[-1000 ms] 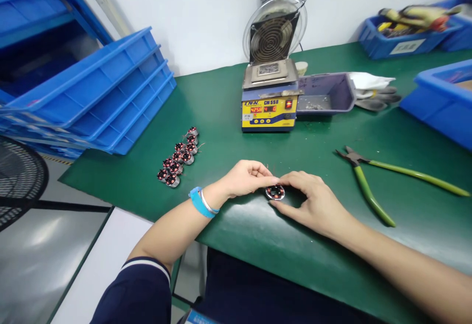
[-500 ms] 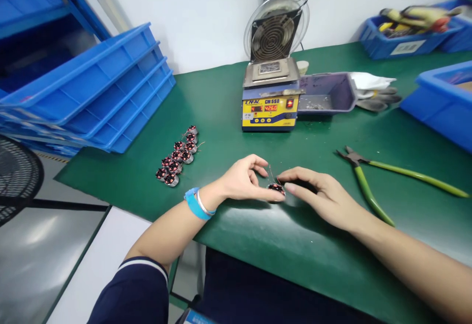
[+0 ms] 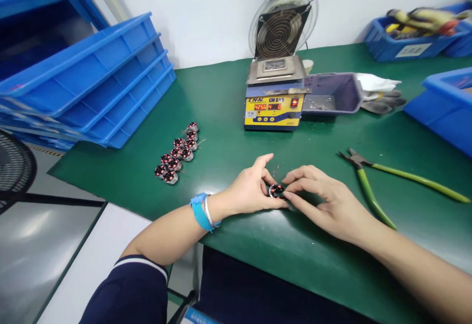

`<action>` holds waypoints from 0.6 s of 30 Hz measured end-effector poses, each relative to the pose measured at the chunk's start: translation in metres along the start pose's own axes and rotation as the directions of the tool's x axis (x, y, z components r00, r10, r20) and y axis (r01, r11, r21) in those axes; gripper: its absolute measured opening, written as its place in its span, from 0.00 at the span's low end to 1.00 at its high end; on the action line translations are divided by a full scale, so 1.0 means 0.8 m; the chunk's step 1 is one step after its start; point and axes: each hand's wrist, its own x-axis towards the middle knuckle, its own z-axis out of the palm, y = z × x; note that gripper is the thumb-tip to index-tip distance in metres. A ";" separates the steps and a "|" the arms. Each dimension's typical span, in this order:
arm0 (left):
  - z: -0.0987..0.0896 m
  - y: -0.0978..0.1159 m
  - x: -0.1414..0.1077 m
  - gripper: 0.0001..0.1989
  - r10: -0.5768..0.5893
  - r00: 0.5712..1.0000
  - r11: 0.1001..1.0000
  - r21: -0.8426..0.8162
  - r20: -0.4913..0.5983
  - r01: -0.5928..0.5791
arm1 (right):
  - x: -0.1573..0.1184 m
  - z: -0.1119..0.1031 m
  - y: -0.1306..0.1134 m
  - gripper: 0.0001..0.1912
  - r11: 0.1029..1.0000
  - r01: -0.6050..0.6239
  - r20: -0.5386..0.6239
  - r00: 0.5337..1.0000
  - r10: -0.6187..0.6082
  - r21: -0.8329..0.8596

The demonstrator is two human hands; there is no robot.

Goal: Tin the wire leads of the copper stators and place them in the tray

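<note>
A small round motor coil with black and copper-coloured parts rests low over the green table between my hands. My left hand holds it from the left, thumb along its near side and fingers curled behind it. The fingertips of my right hand pinch at its right edge; whether they grip a wire there is too small to tell. Thin copper wires rise from the coil's far side. To the left, several similar motor coils stand in slanting rows.
Green-handled pliers lie open to the right. Behind stands a yellow-and-blue heating unit, beside a purple tray and gloves. Stacked blue crates are at the left, a blue bin at the right.
The coil is now tilted so that its open ring shows. My right fingers have closed in on its right edge, and my left index finger has lifted. The view has shifted slightly.
</note>
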 end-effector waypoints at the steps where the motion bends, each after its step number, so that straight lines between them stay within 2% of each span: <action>1: 0.000 0.000 0.000 0.50 0.004 1.000 1.000 0.000 0.008 -0.004 | 0.003 0.002 0.000 0.08 1.000 0.000 0.008 1.000 0.000 0.004; 4: 0.001 0.002 -0.001 0.53 -0.001 1.000 1.000 0.022 0.020 0.001 | 0.013 0.010 0.012 0.10 0.992 -0.106 0.014 0.994 0.105 0.061; 7: 0.001 0.003 -0.001 0.54 0.004 1.000 0.999 0.053 0.016 -0.005 | 0.017 0.010 0.037 0.12 0.965 -0.252 -0.045 0.966 0.256 0.077; 10: 0.003 0.004 -0.003 0.54 0.000 1.000 0.999 0.052 0.011 0.000 | 0.015 0.001 0.058 0.13 0.924 -0.377 -0.199 0.902 0.383 0.068; 12: 0.004 0.004 -0.003 0.55 -0.007 1.000 0.999 0.033 -0.004 0.007 | 0.012 -0.009 0.062 0.16 0.894 -0.437 -0.299 0.844 0.444 0.094; 13: 0.004 0.003 -0.003 0.55 -0.009 1.000 1.000 0.019 -0.018 0.009 | 0.010 -0.014 0.060 0.17 0.888 -0.445 -0.306 0.835 0.458 0.115; 14: 0.004 0.002 -0.002 0.54 -0.012 0.999 1.000 0.003 -0.034 0.012 | 0.008 -0.019 0.056 0.19 0.893 -0.431 -0.268 0.852 0.450 0.132; 15: 0.003 0.002 -0.001 0.53 -0.022 0.999 1.000 -0.016 -0.049 0.022 | 0.006 -0.023 0.049 0.19 0.909 -0.395 -0.184 0.891 0.415 0.134; 16: 0.001 0.001 0.001 0.50 -0.042 0.997 0.999 -0.036 -0.064 0.040 | 0.004 -0.024 0.041 0.19 0.930 -0.346 -0.073 0.932 0.356 0.120; 18: -0.004 -0.001 0.005 0.41 -0.100 0.992 0.992 -0.083 -0.079 0.093 | -0.001 -0.021 0.023 0.19 0.968 -0.243 0.124 0.964 0.235 0.057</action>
